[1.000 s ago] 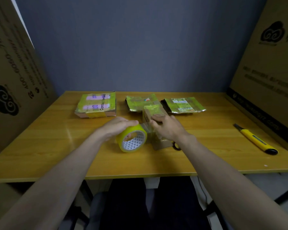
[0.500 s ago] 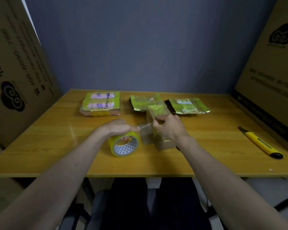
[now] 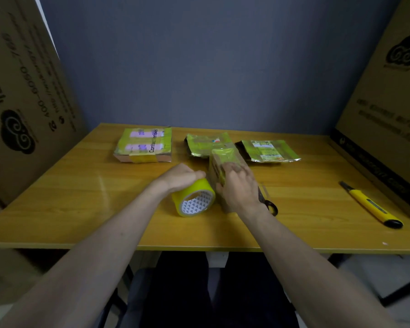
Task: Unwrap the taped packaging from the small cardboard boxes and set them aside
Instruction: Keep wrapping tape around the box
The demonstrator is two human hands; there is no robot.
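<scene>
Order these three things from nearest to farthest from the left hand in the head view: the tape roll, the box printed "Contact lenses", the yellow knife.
1. Tape roll: under the left hand, which holds it.
2. Box printed "Contact lenses": farther back on the table, slightly to the left.
3. Yellow knife: far right, beyond the right hand.

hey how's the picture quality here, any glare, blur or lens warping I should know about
Head view: dim overall with a yellow-green cast; wide-angle warping tilts the big cardboard cartons outward at both sides; a pale streak of glare lies on the table left of the left hand; the right hand on the small box looks slightly smeared; the utility knife stays fairly crisp.
</scene>
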